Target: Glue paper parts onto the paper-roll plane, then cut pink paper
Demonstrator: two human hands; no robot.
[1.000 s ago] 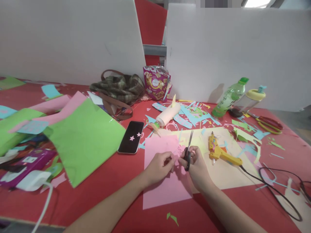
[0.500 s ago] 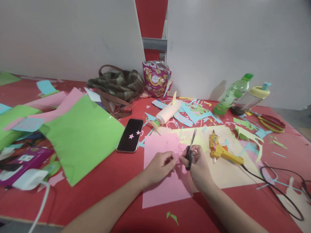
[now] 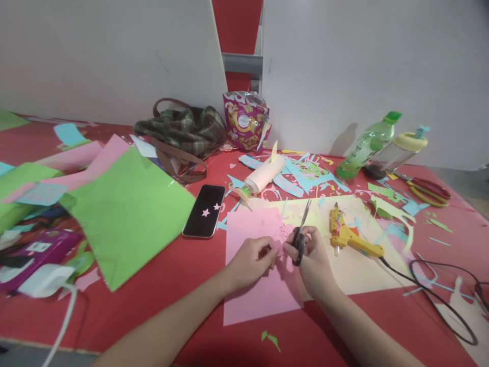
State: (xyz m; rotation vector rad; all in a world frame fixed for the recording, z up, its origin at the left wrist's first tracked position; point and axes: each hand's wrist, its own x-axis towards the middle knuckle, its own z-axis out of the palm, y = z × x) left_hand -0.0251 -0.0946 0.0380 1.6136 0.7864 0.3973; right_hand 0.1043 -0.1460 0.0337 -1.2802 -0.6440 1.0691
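Note:
My right hand (image 3: 314,265) is closed around black-handled scissors (image 3: 299,244), whose blades point up and away from me. My left hand (image 3: 252,261) pinches a small piece of pink paper (image 3: 277,247), close to the right fingertips. Both hands are above a pink sheet (image 3: 244,306), which overlaps a cream sheet (image 3: 355,278). Small pink scraps lie just beyond the fingers. To the left is a phone (image 3: 204,211) with two pink paper stars (image 3: 206,212) on its dark screen.
A yellow glue gun (image 3: 353,237) with a black cord lies to the right. Behind it stand a green bottle (image 3: 369,145) and a clear cup (image 3: 397,153). Red-and-yellow-handled tools (image 3: 430,191), a paper-wrapped roll (image 3: 265,174), a snack bag (image 3: 246,120) and green sheets (image 3: 130,214) surround the work.
Both hands stay almost in place over the pink sheet. The scissors have tilted slightly, and the camera view has shifted a little.

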